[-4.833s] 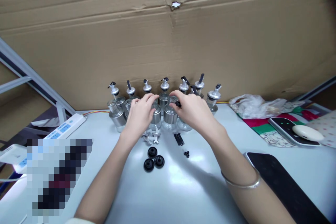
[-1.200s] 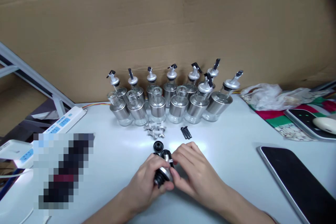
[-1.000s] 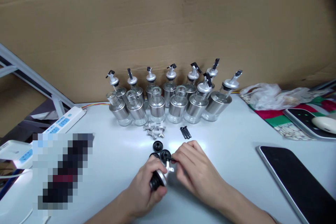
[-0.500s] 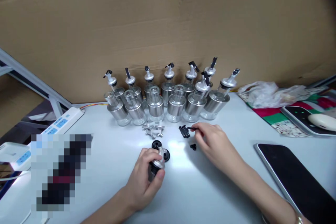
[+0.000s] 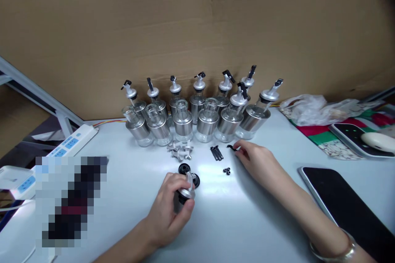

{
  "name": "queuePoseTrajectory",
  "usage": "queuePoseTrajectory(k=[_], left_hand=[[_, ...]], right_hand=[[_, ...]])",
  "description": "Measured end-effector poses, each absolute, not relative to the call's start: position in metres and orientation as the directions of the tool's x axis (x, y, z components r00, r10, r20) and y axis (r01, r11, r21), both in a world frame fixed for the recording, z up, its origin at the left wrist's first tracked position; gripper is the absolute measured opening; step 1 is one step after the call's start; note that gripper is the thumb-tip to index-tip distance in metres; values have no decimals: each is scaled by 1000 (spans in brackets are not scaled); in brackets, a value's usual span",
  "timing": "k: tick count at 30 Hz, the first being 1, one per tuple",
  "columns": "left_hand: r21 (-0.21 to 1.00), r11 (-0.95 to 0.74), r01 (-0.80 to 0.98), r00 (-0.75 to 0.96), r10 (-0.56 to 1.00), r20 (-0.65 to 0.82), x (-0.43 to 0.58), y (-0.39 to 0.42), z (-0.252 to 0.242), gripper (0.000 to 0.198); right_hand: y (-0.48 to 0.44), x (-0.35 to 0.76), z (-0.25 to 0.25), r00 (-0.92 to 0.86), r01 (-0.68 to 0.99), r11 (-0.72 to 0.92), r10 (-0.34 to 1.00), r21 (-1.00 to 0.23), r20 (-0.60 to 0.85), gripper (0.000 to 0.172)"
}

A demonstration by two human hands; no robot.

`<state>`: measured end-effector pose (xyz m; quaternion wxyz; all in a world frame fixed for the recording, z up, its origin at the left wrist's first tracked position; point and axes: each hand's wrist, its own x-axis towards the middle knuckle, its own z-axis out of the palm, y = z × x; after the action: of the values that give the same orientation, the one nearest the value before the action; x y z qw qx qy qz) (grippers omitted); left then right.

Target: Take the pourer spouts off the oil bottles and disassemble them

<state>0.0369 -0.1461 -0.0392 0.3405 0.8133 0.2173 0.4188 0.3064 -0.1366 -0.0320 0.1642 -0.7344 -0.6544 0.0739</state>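
Observation:
My left hand (image 5: 173,207) is closed round a silver pourer spout (image 5: 187,191) with a black stopper below it. Just behind it, black round stopper parts (image 5: 184,168) lie on the table, partly covered by the spout. Between the fingertips of my right hand (image 5: 254,158) is a small black lever cap (image 5: 231,147), slightly curved. To its left lie several slim black lever caps (image 5: 216,153) side by side. Small black rings (image 5: 227,171) sit together nearer to me. Loose silver spouts (image 5: 180,151) are heaped in front of the bottles.
Glass bottles with steel bands (image 5: 183,125) stand in two rows against a cardboard wall (image 5: 173,28), several topped with spouts. A black-screened device (image 5: 342,209) lies at right, near a plastic bag (image 5: 311,109) and white mouse (image 5: 381,141). A power strip (image 5: 74,141) is at left.
My right hand has drawn a lever cap rightward, away from the others. The left hand stays in place with the spout.

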Motion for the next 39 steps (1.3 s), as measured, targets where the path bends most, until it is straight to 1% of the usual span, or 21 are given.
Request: queuePoseTrajectory(k=[6, 9, 12, 15, 18, 22, 25, 30, 36, 39], left_hand=[[736, -673, 66, 565, 633, 529, 37, -146, -39, 18], [733, -678, 58, 562, 629, 537, 38, -145, -38, 19], [735, -676, 53, 557, 631, 541, 38, -145, -38, 20], [737, -675, 46, 555, 630, 543, 37, -145, -39, 21], [730, -682, 41, 551, 625, 553, 37, -145, -39, 21], [712, -700, 45, 551, 612, 567, 38, -143, -38, 21], [711, -702, 46, 547, 613, 570, 38, -143, -38, 21], [726, -686, 35, 528, 630, 570, 38, -145, -38, 24], [737, -676, 13, 528, 631, 569, 38, -146, -40, 26], [734, -679, 17, 524, 631, 572, 38, -146, -40, 26]], right_hand=[[-137, 303, -34, 94, 954, -62, 991, -292, 99, 19], [-138, 303, -36, 61, 947, -23, 992, -319, 111, 21], [-138, 302, -40, -21, 933, 75, 988, -351, 156, 23], [-139, 301, -44, -89, 938, 153, 974, -312, 210, 23], [-139, 300, -47, -104, 951, 165, 967, -263, 232, 23], [-138, 302, -48, -134, 950, 189, 965, -247, 224, 25], [-138, 304, -46, -166, 938, 223, 961, -267, 221, 29], [-139, 308, -44, -223, 898, 286, 951, -333, 215, 33], [-140, 305, -46, -214, 863, 299, 946, -407, 242, 42], [-141, 302, -44, -225, 866, 297, 950, -402, 216, 39]])
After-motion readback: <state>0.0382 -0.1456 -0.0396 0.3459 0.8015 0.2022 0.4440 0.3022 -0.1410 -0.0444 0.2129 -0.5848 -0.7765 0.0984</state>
